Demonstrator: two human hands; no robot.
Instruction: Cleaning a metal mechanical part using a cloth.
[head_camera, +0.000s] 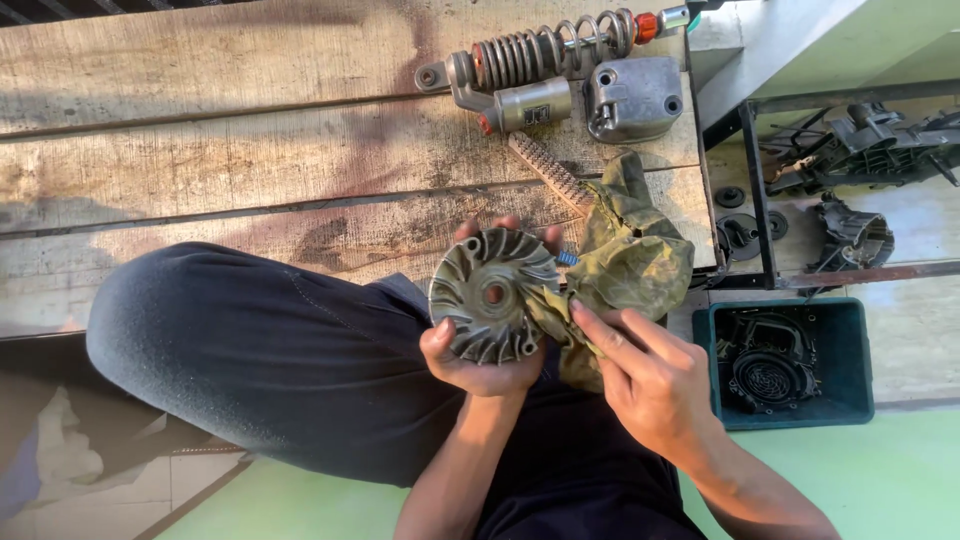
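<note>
While the left hand (480, 360) cups a finned grey metal disc (492, 295) over the lap, fingers curled round its rim, the right hand (645, 375) pinches a camouflage rag (630, 255) just right of it. Farther off, a coil shock absorber (545, 55) lies on the wooden worktop (220, 150).

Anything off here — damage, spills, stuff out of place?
Nothing stands out. The left hand holds the finned metal disc, whose fins look whole; the right hand pinches the green rag. The shock absorber and metal cover lie on the planks.
</note>
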